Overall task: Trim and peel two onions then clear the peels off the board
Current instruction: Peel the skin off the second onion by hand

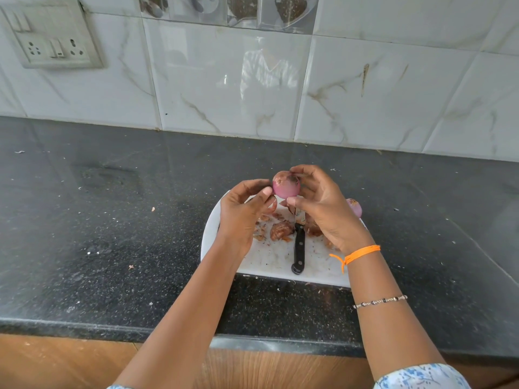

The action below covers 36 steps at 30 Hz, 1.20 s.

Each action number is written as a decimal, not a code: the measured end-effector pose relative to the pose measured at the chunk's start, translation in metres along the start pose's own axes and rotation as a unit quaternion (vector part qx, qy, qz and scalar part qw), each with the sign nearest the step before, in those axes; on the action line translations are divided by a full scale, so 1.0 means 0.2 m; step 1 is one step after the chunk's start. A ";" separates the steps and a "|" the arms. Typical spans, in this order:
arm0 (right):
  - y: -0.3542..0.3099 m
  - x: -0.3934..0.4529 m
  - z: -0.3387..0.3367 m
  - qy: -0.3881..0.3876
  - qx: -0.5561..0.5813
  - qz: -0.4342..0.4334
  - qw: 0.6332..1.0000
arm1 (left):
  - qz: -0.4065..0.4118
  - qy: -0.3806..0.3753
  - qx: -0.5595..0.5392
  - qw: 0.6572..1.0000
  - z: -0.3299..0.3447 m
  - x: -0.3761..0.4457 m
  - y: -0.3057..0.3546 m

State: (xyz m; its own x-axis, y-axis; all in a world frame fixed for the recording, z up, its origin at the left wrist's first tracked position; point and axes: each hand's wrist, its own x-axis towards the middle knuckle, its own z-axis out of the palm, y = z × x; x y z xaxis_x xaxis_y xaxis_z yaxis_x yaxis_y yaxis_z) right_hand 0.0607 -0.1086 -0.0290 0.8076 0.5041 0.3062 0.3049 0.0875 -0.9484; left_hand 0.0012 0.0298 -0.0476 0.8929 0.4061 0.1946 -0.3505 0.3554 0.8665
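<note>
A pink-purple onion point(286, 184) is held in the air above the white cutting board point(269, 262). My right hand point(323, 204) grips it from the right, fingers curled over its top and underside. My left hand point(243, 210) touches its left side with curled fingers and thumb. A second onion point(354, 206) lies on the board's right part, mostly hidden behind my right hand. Brown peels point(280, 230) are scattered on the board under my hands. A black-handled knife point(298, 248) lies on the board, blade pointing away from me.
The board sits on a dark speckled countertop point(112, 234) against a tiled wall. A switch and socket plate point(50, 35) is on the wall at the upper left. Small peel scraps dot the counter to the board's left.
</note>
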 end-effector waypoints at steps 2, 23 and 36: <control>-0.01 0.00 -0.01 -0.019 0.063 0.020 0.998 | -0.004 -0.002 -0.021 1.000 0.00 0.00 0.00; -0.04 -0.02 -0.01 -0.025 0.059 0.131 0.989 | -0.011 -0.051 0.038 0.998 0.02 -0.01 0.00; -0.06 -0.03 0.01 -0.044 0.073 0.187 0.979 | 0.169 -0.005 0.358 0.918 0.05 -0.03 -0.03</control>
State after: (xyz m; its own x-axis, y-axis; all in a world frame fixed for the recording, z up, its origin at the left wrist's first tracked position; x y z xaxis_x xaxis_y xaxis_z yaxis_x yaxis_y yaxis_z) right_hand 0.0517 -0.1119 -0.0204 0.8001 0.5962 -0.0662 -0.0842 0.0024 -0.9964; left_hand 0.0010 0.0164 -0.0502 0.7711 0.3825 0.5090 -0.3352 -0.4358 0.8353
